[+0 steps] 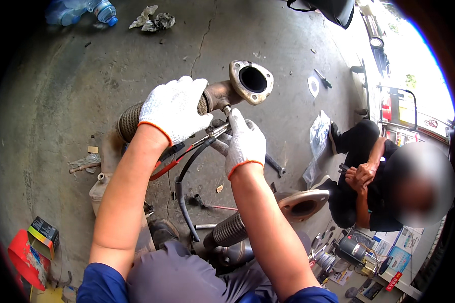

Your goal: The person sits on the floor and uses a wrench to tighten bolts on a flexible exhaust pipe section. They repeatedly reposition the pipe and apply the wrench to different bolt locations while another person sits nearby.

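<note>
Both my hands wear white knit gloves with orange cuffs. My left hand (174, 111) is wrapped over the braided flex section of an exhaust pipe (220, 93), which ends in a flange with a dark round opening. At the small threaded port (227, 108) below the flange, my right hand (245, 141) has its fingertips close against the metal fitting. Its curled fingers also hold a slim silver sensor (218, 131) with cables attached. Red and black cables (187, 164) hang down from it between my forearms. The port's inside is hidden by my fingers.
A second flanged pipe (303, 204) lies by my right forearm. Nearby are a wrench (275, 165) and a plastic bag (317, 144). A person (361, 177) crouches at the right beside scattered tools and a motor-like part (351, 250). Bottles (103, 11) lie far left.
</note>
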{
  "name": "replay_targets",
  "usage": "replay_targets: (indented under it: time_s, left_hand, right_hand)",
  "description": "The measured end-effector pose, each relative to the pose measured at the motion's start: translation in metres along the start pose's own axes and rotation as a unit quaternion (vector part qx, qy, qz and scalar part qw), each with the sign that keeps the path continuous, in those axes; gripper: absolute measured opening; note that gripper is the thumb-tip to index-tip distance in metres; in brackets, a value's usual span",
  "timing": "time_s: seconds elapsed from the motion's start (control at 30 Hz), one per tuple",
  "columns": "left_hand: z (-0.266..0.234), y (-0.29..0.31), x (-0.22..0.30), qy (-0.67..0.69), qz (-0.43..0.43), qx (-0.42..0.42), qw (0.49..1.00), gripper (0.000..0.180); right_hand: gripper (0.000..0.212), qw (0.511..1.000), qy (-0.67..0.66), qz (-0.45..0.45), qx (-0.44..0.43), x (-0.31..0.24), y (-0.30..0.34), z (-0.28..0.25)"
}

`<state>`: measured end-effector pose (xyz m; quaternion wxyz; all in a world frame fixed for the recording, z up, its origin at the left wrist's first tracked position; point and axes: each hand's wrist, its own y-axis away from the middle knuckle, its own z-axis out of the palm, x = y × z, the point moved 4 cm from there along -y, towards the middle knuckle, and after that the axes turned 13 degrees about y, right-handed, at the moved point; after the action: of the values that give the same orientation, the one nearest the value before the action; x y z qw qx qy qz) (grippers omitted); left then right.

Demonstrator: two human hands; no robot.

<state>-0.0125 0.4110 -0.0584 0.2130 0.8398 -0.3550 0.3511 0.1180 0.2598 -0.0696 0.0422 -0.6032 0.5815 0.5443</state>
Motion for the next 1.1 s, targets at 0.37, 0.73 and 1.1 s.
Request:
replay_targets:
  time_s: [0.37, 0.73, 1.1]
  left_hand:
    - [-0.001, -0.002, 0.000, -0.005, 0.000, 0.002, 1.000, 0.068]
    - [0.002, -0.004, -0.003, -0.009, -0.012, -0.004, 1.000, 0.067]
    - [0.000, -0.004, -0.001, 0.001, -0.017, -0.010, 1.000, 0.068]
  right_hand:
    - [0.041, 0.994, 0.069, -0.076, 0.021, -0.019, 0.011, 0.008]
    - [0.040, 0.983, 0.131, -0.118, 0.047, -0.024, 0.012, 0.012]
    - [0.040, 0.976, 0.143, -0.140, 0.088, -0.009, 0.001, 0.014]
